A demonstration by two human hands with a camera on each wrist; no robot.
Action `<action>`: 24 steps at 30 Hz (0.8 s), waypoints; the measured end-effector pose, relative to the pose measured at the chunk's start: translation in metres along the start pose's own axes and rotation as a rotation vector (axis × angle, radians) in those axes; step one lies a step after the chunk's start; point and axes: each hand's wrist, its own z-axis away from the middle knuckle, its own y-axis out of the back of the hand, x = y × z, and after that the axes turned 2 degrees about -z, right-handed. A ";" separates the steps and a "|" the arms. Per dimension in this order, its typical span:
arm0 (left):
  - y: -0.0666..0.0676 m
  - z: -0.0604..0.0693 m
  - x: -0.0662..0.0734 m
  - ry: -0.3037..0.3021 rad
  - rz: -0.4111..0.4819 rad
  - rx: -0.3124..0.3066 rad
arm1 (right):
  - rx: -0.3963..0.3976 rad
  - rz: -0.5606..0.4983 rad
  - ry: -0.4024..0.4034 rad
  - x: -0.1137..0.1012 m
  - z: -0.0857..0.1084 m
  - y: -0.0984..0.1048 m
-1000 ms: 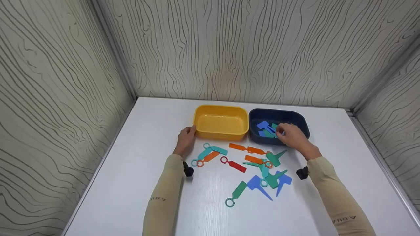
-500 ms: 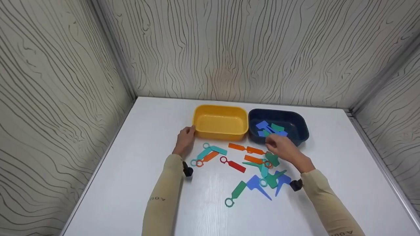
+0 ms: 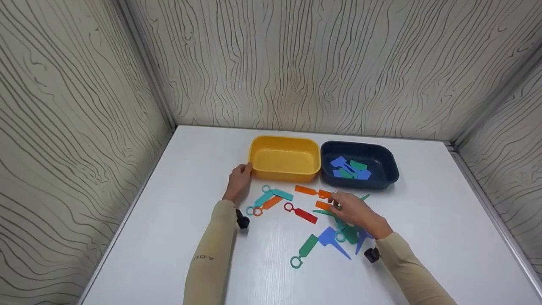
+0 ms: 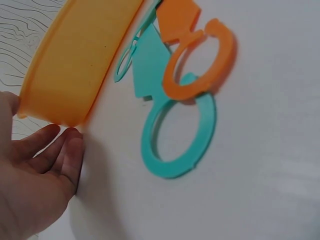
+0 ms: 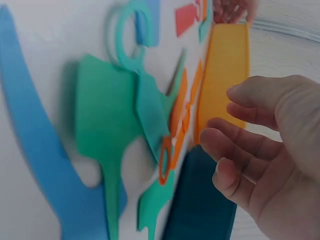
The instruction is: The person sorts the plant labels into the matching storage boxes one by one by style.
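At the yellow bin (image 3: 284, 175), my left hand (image 3: 240, 182) rests its fingertips against the left end wall, with fingers loosely bent in the left wrist view. My right hand (image 3: 355, 212) hovers over the pile of flat plastic tags, its thumb and fingers apart and nothing seen between them. Nearest its fingertips lie an orange ring tag (image 3: 323, 206) and another orange tag (image 3: 324, 194). Partly beneath the hand are a green T-shaped plant label (image 3: 350, 234), a blue T-shaped label (image 3: 362, 240) and a turquoise ring tag (image 5: 152, 102).
A navy bin (image 3: 383, 169) touches the yellow bin's right side and holds several blue and green T-shaped labels (image 3: 338, 162). Left of the pile lie a red ring tag (image 3: 305, 215), turquoise tags (image 3: 282, 194) and an orange tag (image 3: 272, 202). A green ring tag (image 3: 308, 245) lies nearer the front.
My right hand has moved from over the navy bin down and left to the orange tags on the table. The left hand stays at the yellow bin.
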 end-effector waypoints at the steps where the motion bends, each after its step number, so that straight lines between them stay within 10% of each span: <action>1: 0.000 0.000 0.000 -0.003 -0.001 0.000 | -0.005 0.016 0.001 -0.002 0.000 -0.004; 24: 0.000 0.004 0.004 0.005 -0.019 0.017 | -0.031 0.296 0.069 -0.024 -0.009 -0.033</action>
